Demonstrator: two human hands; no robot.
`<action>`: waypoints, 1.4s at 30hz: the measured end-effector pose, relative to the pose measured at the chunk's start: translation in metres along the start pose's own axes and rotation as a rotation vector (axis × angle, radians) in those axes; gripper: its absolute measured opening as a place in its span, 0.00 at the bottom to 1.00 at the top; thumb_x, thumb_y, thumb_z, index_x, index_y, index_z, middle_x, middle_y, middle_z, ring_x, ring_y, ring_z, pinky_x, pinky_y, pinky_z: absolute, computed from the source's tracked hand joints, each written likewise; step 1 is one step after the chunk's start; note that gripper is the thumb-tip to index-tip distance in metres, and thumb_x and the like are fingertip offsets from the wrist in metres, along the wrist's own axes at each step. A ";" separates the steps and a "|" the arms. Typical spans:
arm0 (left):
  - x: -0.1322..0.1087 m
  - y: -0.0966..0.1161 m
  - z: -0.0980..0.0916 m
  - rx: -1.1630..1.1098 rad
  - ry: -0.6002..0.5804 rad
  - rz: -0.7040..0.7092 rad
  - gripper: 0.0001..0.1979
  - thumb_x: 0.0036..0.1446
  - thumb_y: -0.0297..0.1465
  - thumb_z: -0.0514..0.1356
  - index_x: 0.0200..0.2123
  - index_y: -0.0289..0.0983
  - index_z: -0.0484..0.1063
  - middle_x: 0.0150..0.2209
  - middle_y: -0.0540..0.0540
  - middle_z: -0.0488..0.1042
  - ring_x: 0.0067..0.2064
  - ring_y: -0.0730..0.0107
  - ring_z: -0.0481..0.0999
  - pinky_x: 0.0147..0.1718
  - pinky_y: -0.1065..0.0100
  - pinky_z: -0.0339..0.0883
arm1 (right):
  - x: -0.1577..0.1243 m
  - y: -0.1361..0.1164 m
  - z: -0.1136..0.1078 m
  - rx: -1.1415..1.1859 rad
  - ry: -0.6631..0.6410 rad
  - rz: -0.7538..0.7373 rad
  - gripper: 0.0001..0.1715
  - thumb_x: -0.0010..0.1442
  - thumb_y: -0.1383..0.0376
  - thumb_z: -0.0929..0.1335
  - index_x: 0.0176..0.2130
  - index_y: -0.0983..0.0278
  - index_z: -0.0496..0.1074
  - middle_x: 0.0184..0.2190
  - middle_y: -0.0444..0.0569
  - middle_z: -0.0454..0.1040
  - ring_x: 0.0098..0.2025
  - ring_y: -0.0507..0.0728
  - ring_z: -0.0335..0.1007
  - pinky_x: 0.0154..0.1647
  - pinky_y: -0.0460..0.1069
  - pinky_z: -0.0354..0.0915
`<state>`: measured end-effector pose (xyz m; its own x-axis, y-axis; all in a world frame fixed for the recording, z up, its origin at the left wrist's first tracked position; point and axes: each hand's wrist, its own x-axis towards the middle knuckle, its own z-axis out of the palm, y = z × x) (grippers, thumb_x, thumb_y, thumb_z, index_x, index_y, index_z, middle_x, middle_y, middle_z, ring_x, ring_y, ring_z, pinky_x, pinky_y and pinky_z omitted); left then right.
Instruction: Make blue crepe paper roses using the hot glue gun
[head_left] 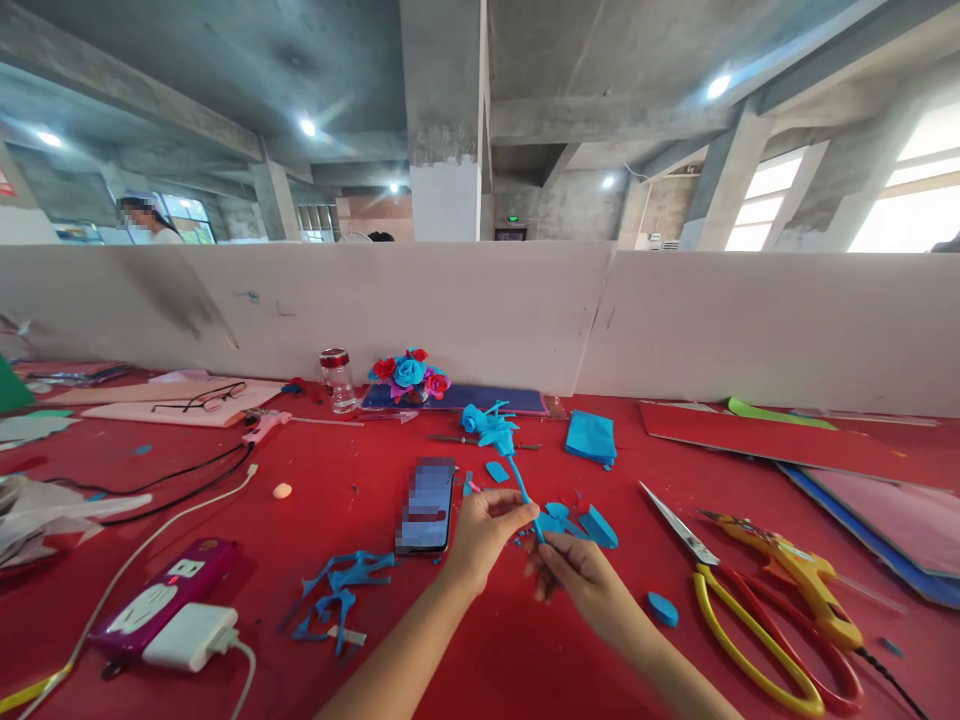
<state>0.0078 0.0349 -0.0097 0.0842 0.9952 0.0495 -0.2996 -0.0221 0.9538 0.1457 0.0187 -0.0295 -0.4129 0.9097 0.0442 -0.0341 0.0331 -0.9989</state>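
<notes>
A blue paper flower (pixel 491 430) with a thin blue stem tilts up and to the left from my hands, over the middle of the red table. My left hand (pixel 491 525) pinches the stem partway down between thumb and fingers. Just below it, my right hand (pixel 574 565) holds the stem's lower end, its outer fingers blurred. Blue petal-shaped pieces (pixel 598 526) lie behind my right hand. Blue scraps (pixel 341 590) are spread left of my left forearm, and a phone (pixel 425 505) lies beside my left hand.
Open scissors (pixel 750 620) and a yellow glue gun (pixel 795 570) lie at the right. Blue paper squares (pixel 590 437), a flower bouquet (pixel 410 375) and a glass jar (pixel 339 382) stand or lie farther back. A purple power strip (pixel 169 600) with cables is at left; a partition (pixel 480 310) runs behind.
</notes>
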 end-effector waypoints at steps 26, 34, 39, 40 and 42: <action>0.001 -0.002 -0.001 -0.300 0.000 -0.034 0.14 0.42 0.35 0.69 0.31 0.32 0.77 0.29 0.43 0.78 0.33 0.66 0.77 0.38 0.66 0.69 | -0.004 0.004 0.002 -0.190 0.089 -0.009 0.27 0.51 0.44 0.65 0.19 0.63 0.62 0.15 0.40 0.57 0.18 0.48 0.47 0.21 0.47 0.44; 0.003 0.005 -0.010 -0.453 -0.061 -0.025 0.12 0.40 0.32 0.70 0.29 0.32 0.77 0.25 0.45 0.78 0.28 0.68 0.78 0.30 0.71 0.70 | -0.011 -0.002 0.000 0.412 -0.187 0.269 0.19 0.47 0.53 0.72 0.24 0.66 0.67 0.12 0.36 0.57 0.13 0.42 0.40 0.17 0.44 0.36; 0.004 0.007 -0.012 -0.381 0.041 -0.017 0.14 0.35 0.33 0.71 0.26 0.31 0.77 0.25 0.44 0.78 0.27 0.67 0.77 0.30 0.68 0.71 | -0.009 -0.005 0.000 0.208 -0.116 0.167 0.20 0.50 0.52 0.70 0.29 0.68 0.72 0.18 0.42 0.67 0.16 0.43 0.49 0.19 0.43 0.43; 0.004 0.008 -0.013 -0.365 0.061 -0.018 0.14 0.34 0.33 0.72 0.26 0.31 0.77 0.25 0.44 0.78 0.27 0.67 0.77 0.30 0.68 0.71 | -0.009 -0.006 0.000 0.176 -0.104 0.141 0.20 0.49 0.52 0.70 0.29 0.68 0.73 0.20 0.43 0.68 0.17 0.44 0.51 0.20 0.43 0.45; 0.005 0.008 -0.013 -0.346 0.095 -0.019 0.15 0.34 0.34 0.72 0.25 0.31 0.76 0.25 0.44 0.78 0.28 0.66 0.77 0.30 0.68 0.71 | -0.007 -0.006 0.000 0.119 -0.076 0.092 0.20 0.49 0.52 0.70 0.30 0.67 0.72 0.22 0.44 0.68 0.20 0.45 0.54 0.23 0.44 0.49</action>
<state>-0.0064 0.0413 -0.0053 0.0088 0.9999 -0.0105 -0.6044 0.0136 0.7965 0.1487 0.0119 -0.0235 -0.4869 0.8725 -0.0411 -0.0986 -0.1017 -0.9899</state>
